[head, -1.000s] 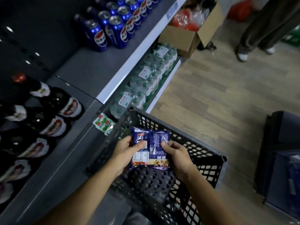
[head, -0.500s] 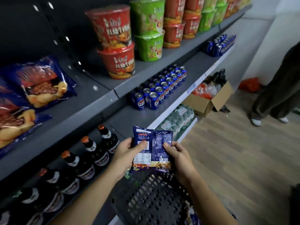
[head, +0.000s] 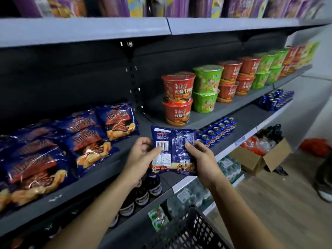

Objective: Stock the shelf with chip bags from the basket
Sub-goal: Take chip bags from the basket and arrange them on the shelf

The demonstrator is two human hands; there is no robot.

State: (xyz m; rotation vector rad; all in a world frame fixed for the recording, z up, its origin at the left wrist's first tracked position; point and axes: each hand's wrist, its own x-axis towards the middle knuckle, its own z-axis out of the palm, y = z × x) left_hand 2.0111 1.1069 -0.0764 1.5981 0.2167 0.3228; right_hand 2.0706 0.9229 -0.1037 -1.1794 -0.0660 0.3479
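Observation:
A dark blue chip bag (head: 175, 141) is held upright in front of the shelf, its printed back with a barcode facing me. My left hand (head: 142, 155) grips its left edge, thumb across the front. My right hand (head: 203, 159) grips its right edge the same way. The bag hangs just before the front edge of the grey shelf (head: 100, 169), to the right of several matching blue chip bags (head: 93, 141) lying there. The black plastic basket (head: 188, 230) shows only its rim at the bottom, below my arms.
Stacked red and green noodle cups (head: 179, 97) stand on the same shelf to the right. Blue cans (head: 217, 130) fill the shelf below, with dark bottles (head: 143, 191) under my left arm. An open cardboard box (head: 258, 155) sits on the wooden floor. A person's shoe (head: 323, 184) is at far right.
Both hands have lifted the chip bag out of the basket up to the level of the chip shelf. My view has risen from the floor and basket to the shelves.

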